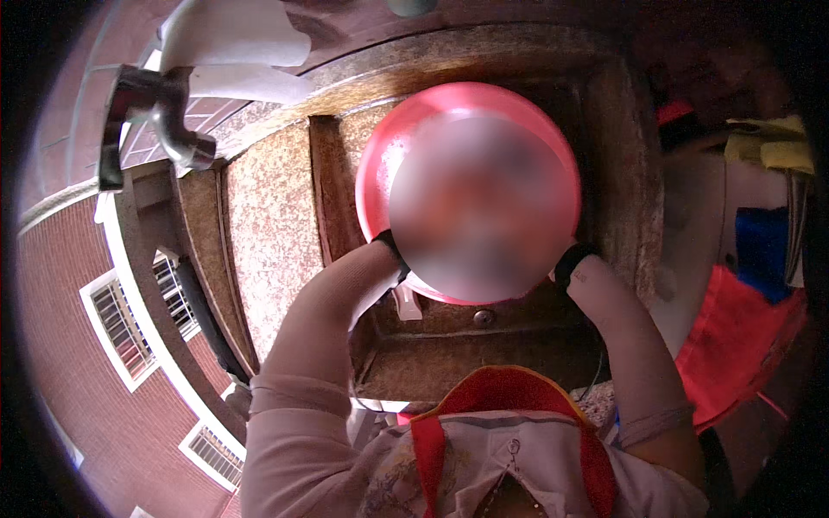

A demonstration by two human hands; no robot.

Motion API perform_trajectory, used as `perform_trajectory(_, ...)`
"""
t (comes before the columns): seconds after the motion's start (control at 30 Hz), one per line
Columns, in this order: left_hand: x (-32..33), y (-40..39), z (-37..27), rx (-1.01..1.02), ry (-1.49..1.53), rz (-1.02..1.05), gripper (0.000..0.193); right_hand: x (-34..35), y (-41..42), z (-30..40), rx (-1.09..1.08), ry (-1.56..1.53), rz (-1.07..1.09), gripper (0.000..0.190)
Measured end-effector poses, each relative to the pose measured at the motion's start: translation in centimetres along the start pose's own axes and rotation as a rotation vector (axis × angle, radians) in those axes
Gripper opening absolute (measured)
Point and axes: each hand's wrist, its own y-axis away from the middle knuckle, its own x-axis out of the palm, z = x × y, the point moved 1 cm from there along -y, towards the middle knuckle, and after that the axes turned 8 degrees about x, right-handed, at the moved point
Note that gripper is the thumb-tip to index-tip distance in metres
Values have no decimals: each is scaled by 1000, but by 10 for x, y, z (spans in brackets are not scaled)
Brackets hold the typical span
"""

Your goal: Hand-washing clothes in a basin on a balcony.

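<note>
A round red basin [370, 175] sits inside a brown stone-like sink [440, 359] in front of me. A blurred disc covers most of the basin's inside, so its contents are hidden. Both my forearms reach to the basin in pale sleeves, with a dark band around each wrist. My left hand [405, 249] goes into the blur at the lower left rim. At the lower right rim my right hand [558, 262] disappears in the same way. Neither hand's fingers nor anything they hold can be made out. A pale flat strip [407, 304] pokes out below the basin, near my left wrist.
A round metal fitting [484, 317] shows on the sink near me. Left of the basin lies a speckled stone slab [272, 226]. A grey pipe [178, 139] juts in at upper left. Red cloth [738, 349] and blue cloth [761, 249] hang at right.
</note>
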Motion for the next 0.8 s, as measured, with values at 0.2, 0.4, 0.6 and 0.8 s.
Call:
perform_trajectory(0.2,1,8,16,112,-61,27,32,-53,32,20,-23,-103,-149,64)
perform_trajectory(0.4,9,58,-21,283,-225,-31,44,-19,29,0,-148,469,-502,63)
perform_trajectory(0.6,14,-1,37,99,696,92,33,-62,24,25,-133,-73,-222,62)
perform_trajectory(0.8,-68,-1,37,76,1377,-130,34,-130,51,30,369,-549,-134,56)
